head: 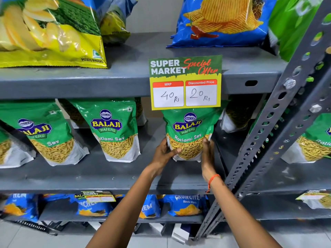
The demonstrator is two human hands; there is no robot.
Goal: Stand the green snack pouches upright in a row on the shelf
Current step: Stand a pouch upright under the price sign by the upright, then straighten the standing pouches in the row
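We grip 1 green Ratlami Sev pouch (189, 135) with both hands on the middle shelf (100, 169), at about 2 o'clock from frame centre. Left hand (163, 153) clamps its lower left edge, thumb across the front, fingers behind. Right hand (207, 154) presses flat on the lower right edge, fingers together along the side; an orange thread (212, 180) circles that wrist. The pouch stands upright, base on the shelf, clear window showing thin yellow sev strands inside. Its top is hidden behind the price card (185, 82) reading 40 Rs MRP, 20 Rs discounted.

At 9 o'clock from it a second green pouch (114, 129) stands tilted slightly, same sev filling visible. Further at 9 o'clock a third green pouch (44, 133) leans right. More pouches sit behind, too dark to tell apart. 1 more green pouch (315, 140) shows at 3 o'clock past the perforated upright (279, 122).

Upper shelf holds a yellow potato wafers bag (50, 33) and a blue chips bag (220, 20). Lower shelf holds blue snack bags (186, 204).
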